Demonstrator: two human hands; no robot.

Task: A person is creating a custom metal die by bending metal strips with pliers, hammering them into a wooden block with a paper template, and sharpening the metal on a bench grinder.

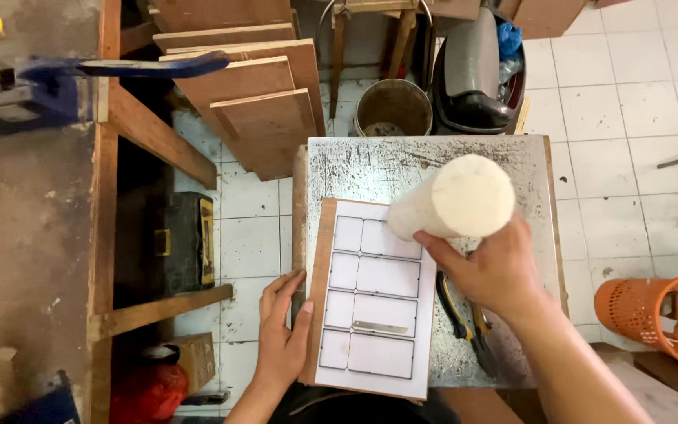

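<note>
Right hand (490, 271) clamped around a pale cylinder (455, 198), tilted, its round end toward the camera. Left hand (282, 334) open, fingers flat against the left edge of a thin wood board (320, 259). White template sheet (376, 298) (outlined rounded rectangles) lies on the board, on a scratched metal worktop (402, 165). Small metal strip (380, 327) on the sheet. Pliers (464, 318) at 3 o'clock of the sheet. Orange basket (653, 310) further out at 3, bucket (392, 108) at 12.
</note>
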